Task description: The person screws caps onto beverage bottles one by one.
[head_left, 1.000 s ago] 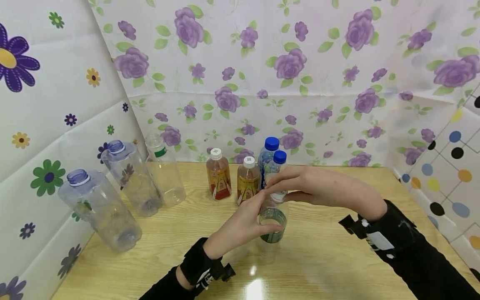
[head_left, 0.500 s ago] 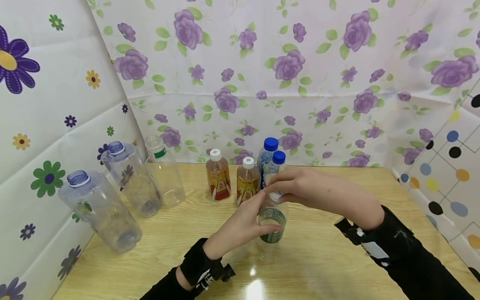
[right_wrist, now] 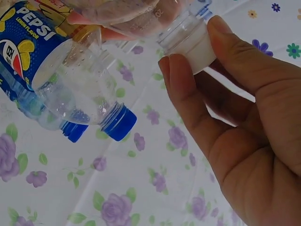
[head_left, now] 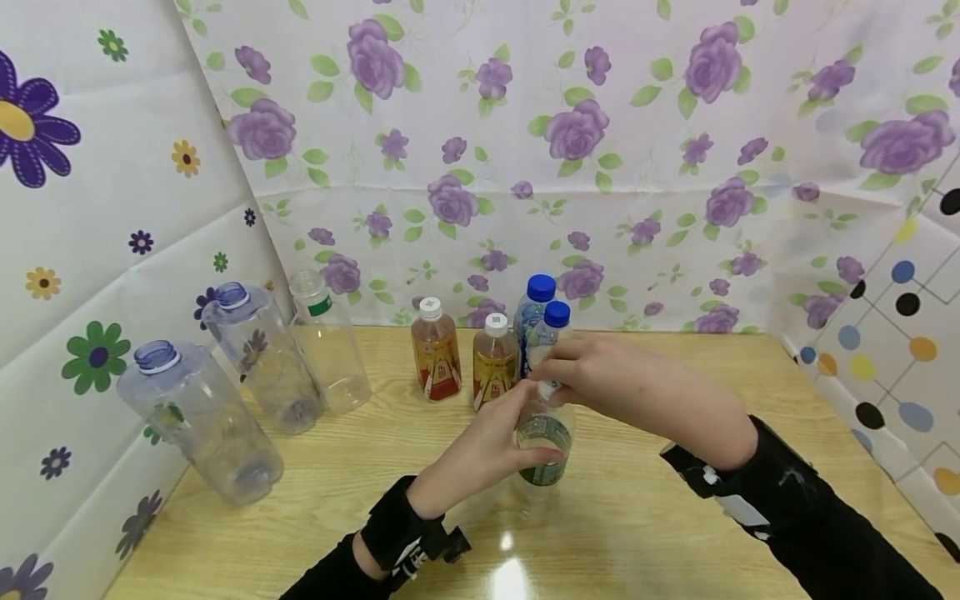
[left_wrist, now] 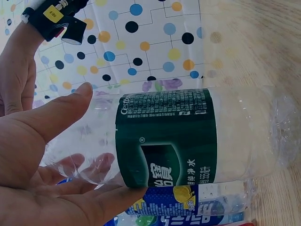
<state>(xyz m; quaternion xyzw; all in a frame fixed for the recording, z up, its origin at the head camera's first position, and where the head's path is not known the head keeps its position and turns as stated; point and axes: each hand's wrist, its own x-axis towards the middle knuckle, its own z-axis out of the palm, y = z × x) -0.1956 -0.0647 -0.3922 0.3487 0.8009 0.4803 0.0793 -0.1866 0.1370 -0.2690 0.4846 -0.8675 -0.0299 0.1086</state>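
Observation:
A clear plastic water bottle with a green label (left_wrist: 188, 136) stands upright on the wooden table. My left hand (head_left: 480, 454) grips it around its upper body, thumb on the near side and fingers behind. Above, my right hand (head_left: 607, 375) pinches the bottle's white cap (right_wrist: 196, 51) between thumb and fingers, and the cap sits at the bottle mouth. Just behind are two blue-capped bottles; the nearer blue cap (right_wrist: 120, 123) belongs to a Pepsi lemon bottle. My right hand partly hides them in the head view.
Two amber drink bottles with white caps, the left bottle (head_left: 437, 354) and the right bottle (head_left: 495, 362), stand behind my left hand. At left are two large capless bottles, one the front bottle (head_left: 202, 425), and a slimmer clear bottle (head_left: 333, 358). Floral cloth (head_left: 487, 150) backs the table.
My right wrist and forearm have swung a little to the left and the fingers have turned closer in around the cap. My left hand and the bottle stay in place.

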